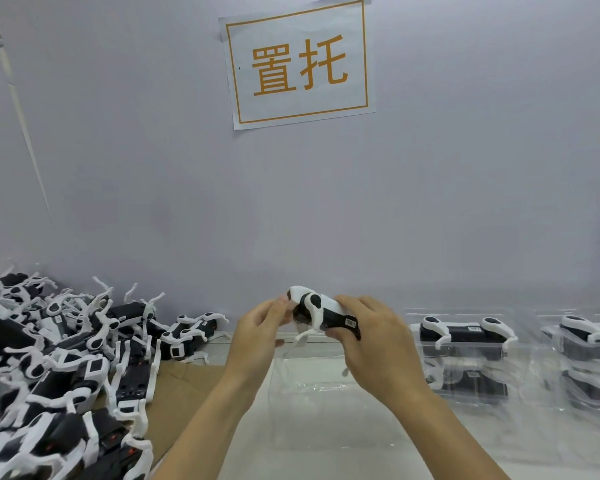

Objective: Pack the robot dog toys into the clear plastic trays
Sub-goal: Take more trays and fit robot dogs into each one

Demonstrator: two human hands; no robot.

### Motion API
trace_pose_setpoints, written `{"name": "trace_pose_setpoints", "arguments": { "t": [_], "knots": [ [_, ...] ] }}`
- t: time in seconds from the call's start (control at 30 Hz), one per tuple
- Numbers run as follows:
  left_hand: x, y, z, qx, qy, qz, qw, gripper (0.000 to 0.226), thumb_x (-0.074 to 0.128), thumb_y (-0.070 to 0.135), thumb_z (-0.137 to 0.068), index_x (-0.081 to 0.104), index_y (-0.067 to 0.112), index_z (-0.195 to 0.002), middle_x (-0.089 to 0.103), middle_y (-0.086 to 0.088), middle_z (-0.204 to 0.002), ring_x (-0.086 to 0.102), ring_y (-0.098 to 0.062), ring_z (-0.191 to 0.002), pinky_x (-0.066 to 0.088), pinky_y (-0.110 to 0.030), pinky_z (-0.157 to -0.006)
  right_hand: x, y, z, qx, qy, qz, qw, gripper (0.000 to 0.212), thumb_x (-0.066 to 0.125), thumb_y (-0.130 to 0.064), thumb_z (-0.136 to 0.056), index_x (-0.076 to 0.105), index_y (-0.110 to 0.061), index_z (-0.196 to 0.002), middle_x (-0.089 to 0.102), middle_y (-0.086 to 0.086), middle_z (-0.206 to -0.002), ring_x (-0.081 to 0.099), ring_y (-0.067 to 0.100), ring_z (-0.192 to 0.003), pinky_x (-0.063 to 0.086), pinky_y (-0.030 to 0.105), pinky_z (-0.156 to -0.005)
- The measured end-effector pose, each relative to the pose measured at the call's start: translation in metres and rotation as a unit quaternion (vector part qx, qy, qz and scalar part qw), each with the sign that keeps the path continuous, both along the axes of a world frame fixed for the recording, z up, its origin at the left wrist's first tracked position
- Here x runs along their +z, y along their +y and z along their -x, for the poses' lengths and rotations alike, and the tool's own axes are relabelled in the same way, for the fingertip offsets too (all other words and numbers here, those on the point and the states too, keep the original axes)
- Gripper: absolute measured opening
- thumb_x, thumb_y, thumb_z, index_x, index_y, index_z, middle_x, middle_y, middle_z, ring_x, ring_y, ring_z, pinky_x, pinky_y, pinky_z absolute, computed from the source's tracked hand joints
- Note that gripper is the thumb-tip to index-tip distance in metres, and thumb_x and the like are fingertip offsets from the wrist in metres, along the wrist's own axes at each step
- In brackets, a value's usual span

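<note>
Head view: toy dog in 2 hands

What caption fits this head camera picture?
Both hands hold a black-and-white robot dog toy above an empty clear plastic tray.

Two bare forearms and hands, no sleeves, gloves, rings or watch in view.

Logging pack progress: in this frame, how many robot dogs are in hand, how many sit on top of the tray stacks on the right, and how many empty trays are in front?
Black-and-white robot dog toy held by left hand and right hand: 1
Packed dogs visible on top of the right stacks: 2
Empty clear plastic tray in front: 1
Total: 4
The loose pile of dogs on the left is too tangled to count.
</note>
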State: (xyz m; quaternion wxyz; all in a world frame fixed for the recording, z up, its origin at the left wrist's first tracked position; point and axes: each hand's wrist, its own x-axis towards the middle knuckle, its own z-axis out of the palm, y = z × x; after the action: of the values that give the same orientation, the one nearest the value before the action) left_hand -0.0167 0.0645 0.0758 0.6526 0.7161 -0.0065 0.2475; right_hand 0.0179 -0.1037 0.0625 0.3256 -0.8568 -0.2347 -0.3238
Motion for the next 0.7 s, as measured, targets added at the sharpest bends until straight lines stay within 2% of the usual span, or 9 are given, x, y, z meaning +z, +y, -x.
{"name": "trace_pose_setpoints", "arguments": {
  "t": [0.1, 0.17, 0.27, 0.37, 0.5, 0.57, 0.6, 0.67, 0.7],
  "knots": [
    [-0.026, 0.015, -0.012, 0.066, 0.018, -0.019, 0.997, 0.016, 0.054, 0.022, -0.100, 0.067, 0.026, -0.108, 0.069, 0.013, -0.114, 0.059, -0.005, -0.113, 0.044, -0.028, -0.094, -0.004, -0.004, -0.004, -0.031, 0.016, 0.012, 0.999, 0.033, 0.061, -0.033, -0.094, 0.057, -0.032, -0.127, 0.059, -0.014, -0.112, 0.051, 0.018, -0.104, 0.042, 0.034, -0.086],
    [-0.050, 0.022, -0.020, 0.056, 0.073, -0.042, 0.995, 0.032, 0.055, 0.014, -0.099, 0.056, 0.026, -0.129, 0.056, 0.013, -0.133, 0.049, -0.008, -0.127, 0.036, -0.026, -0.100, -0.005, -0.003, -0.004, -0.038, 0.017, 0.017, 0.999, 0.033, 0.060, -0.031, -0.095, 0.057, -0.032, -0.128, 0.059, -0.014, -0.114, 0.050, 0.017, -0.105, 0.041, 0.033, -0.086],
    [-0.077, 0.026, -0.028, 0.010, 0.150, -0.039, 0.988, 0.055, 0.049, 0.005, -0.097, 0.040, 0.029, -0.145, 0.042, 0.014, -0.143, 0.036, -0.012, -0.138, 0.031, -0.030, -0.105, -0.006, 0.000, -0.003, -0.039, 0.013, 0.032, 0.999, 0.033, 0.059, -0.031, -0.096, 0.055, -0.033, -0.129, 0.059, -0.014, -0.116, 0.051, 0.018, -0.104, 0.040, 0.033, -0.086],
    [-0.083, 0.030, -0.033, -0.026, 0.188, -0.014, 0.982, 0.060, 0.044, 0.000, -0.090, 0.044, 0.036, -0.138, 0.045, 0.012, -0.143, 0.039, -0.015, -0.135, 0.033, -0.039, -0.111, -0.008, 0.002, -0.002, -0.037, 0.007, 0.050, 0.998, 0.032, 0.057, -0.032, -0.097, 0.053, -0.035, -0.129, 0.058, -0.015, -0.117, 0.051, 0.017, -0.104, 0.037, 0.033, -0.086],
    [-0.082, 0.031, -0.030, -0.020, 0.185, 0.008, 0.982, 0.050, 0.054, 0.015, -0.067, 0.061, 0.031, -0.114, 0.060, 0.012, -0.127, 0.052, -0.015, -0.119, 0.039, -0.038, -0.101, -0.010, 0.009, 0.000, -0.002, 0.017, 0.042, 0.999, 0.030, 0.056, -0.035, -0.097, 0.054, -0.033, -0.127, 0.060, -0.012, -0.111, 0.054, 0.017, -0.102, 0.040, 0.033, -0.088],
    [-0.085, 0.031, -0.031, -0.014, 0.172, 0.027, 0.985, 0.029, 0.057, 0.017, -0.085, 0.066, 0.028, -0.110, 0.065, 0.008, -0.121, 0.058, -0.017, -0.105, 0.042, -0.035, -0.094, -0.013, 0.013, 0.001, 0.019, 0.030, 0.033, 0.999, 0.028, 0.056, -0.035, -0.097, 0.055, -0.031, -0.124, 0.061, -0.011, -0.106, 0.055, 0.017, -0.099, 0.042, 0.033, -0.087],
    [-0.086, 0.031, -0.031, -0.013, 0.169, 0.030, 0.985, 0.025, 0.052, 0.015, -0.093, 0.067, 0.026, -0.110, 0.066, 0.005, -0.120, 0.059, -0.019, -0.102, 0.043, -0.033, -0.089, -0.015, 0.015, 0.001, 0.027, 0.041, 0.028, 0.998, 0.026, 0.056, -0.034, -0.096, 0.056, -0.031, -0.122, 0.061, -0.010, -0.104, 0.055, 0.017, -0.098, 0.043, 0.032, -0.086],
    [-0.088, 0.032, -0.032, -0.018, 0.170, 0.035, 0.985, 0.027, 0.049, 0.011, -0.095, 0.068, 0.023, -0.111, 0.068, 0.002, -0.118, 0.061, -0.023, -0.104, 0.043, -0.030, -0.083, -0.019, 0.017, 0.000, 0.045, 0.065, 0.010, 0.997, 0.019, 0.057, -0.032, -0.095, 0.058, -0.032, -0.115, 0.060, -0.011, -0.099, 0.054, 0.016, -0.096, 0.044, 0.031, -0.083],
    [-0.088, 0.032, -0.032, -0.029, 0.172, 0.030, 0.984, 0.028, 0.054, 0.011, -0.090, 0.068, 0.022, -0.111, 0.069, 0.003, -0.117, 0.061, -0.025, -0.107, 0.043, -0.029, -0.082, -0.021, 0.017, -0.001, 0.056, 0.078, -0.004, 0.995, 0.013, 0.058, -0.031, -0.094, 0.059, -0.033, -0.107, 0.060, -0.012, -0.093, 0.054, 0.015, -0.092, 0.044, 0.030, -0.079]
  ]
}}
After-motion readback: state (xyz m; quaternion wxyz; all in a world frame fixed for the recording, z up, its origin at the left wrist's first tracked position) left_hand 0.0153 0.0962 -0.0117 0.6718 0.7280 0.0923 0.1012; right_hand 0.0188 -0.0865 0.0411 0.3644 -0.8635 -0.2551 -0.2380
